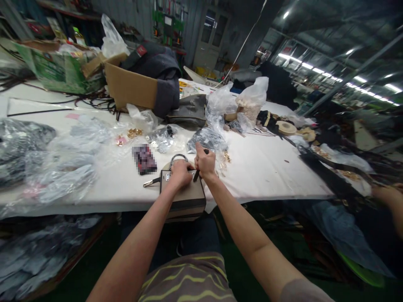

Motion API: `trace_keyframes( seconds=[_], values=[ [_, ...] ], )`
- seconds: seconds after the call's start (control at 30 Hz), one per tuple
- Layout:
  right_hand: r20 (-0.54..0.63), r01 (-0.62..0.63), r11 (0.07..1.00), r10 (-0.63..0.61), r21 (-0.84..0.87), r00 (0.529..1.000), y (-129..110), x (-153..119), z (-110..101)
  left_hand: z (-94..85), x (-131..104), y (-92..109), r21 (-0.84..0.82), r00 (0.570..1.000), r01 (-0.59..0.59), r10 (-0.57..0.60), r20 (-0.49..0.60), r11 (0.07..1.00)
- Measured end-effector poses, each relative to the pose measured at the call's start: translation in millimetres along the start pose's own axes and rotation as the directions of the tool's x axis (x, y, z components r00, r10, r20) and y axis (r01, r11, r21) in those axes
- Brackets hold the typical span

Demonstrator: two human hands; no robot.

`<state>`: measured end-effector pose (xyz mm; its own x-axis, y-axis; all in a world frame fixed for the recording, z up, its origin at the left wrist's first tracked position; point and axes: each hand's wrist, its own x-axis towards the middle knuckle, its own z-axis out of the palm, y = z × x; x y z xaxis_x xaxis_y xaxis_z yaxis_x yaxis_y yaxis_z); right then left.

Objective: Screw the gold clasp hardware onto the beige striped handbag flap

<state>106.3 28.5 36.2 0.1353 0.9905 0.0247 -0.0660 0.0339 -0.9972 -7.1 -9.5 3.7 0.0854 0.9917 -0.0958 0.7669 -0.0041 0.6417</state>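
A taupe handbag point(189, 192) with dark trim lies at the table's front edge, partly over my lap. Its dark curved handle point(179, 156) points away from me. My left hand point(181, 173) is closed on the bag near the handle's base, its fingers bent against the upper panel. Beside it, my right hand point(206, 162) makes a fist, thumb up, around a dark, narrow, stick-like tool point(196, 175). The tool's lower end meets the bag's edge; its exact kind is unclear. A short dark strap with a metal clip point(151, 182) sticks out left of the bag.
A blurred-out flat object point(144, 159) lies left of the bag. Plastic bags of parts point(208, 139) and gold-coloured fittings point(134, 133) sit beyond. Farther back are a cardboard box point(130, 86) and a green box point(59, 69). Another person's hand point(388, 195) shows at far right.
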Motion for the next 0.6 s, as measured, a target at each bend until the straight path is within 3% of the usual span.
trace_keyframes(
  seconds=[0.1,0.2,0.37,0.43,0.5,0.6],
  values=[
    [-0.095,-0.129,0.991,0.131,0.032,0.987,7.9,19.4,7.6,2.4,0.5,0.6,0.003,1.0,0.026,-0.026,-0.009,1.0],
    [-0.1,-0.323,0.944,0.328,0.06,0.939,9.2,35.2,12.9,0.4,0.5,3.3,0.013,0.999,0.036,-0.036,0.013,0.999],
    [0.015,-0.373,0.924,0.373,0.081,0.928,-0.1,30.8,8.1,-4.4,-1.6,5.8,-0.004,1.0,0.027,-0.027,0.009,1.0],
    [0.064,-0.298,0.943,0.292,0.148,0.954,-5.6,21.3,0.9,-4.8,-2.0,6.1,-0.013,1.0,0.026,-0.026,0.005,1.0],
    [0.065,-0.126,0.969,0.114,0.212,0.991,-11.6,10.1,-7.9,-4.6,-1.6,6.1,-0.023,1.0,0.019,-0.019,0.008,1.0],
    [0.057,0.169,0.975,-0.179,0.144,0.982,-19.0,-6.6,-18.0,-3.9,0.8,4.0,-0.032,1.0,0.003,-0.003,0.014,0.999]
  ],
)
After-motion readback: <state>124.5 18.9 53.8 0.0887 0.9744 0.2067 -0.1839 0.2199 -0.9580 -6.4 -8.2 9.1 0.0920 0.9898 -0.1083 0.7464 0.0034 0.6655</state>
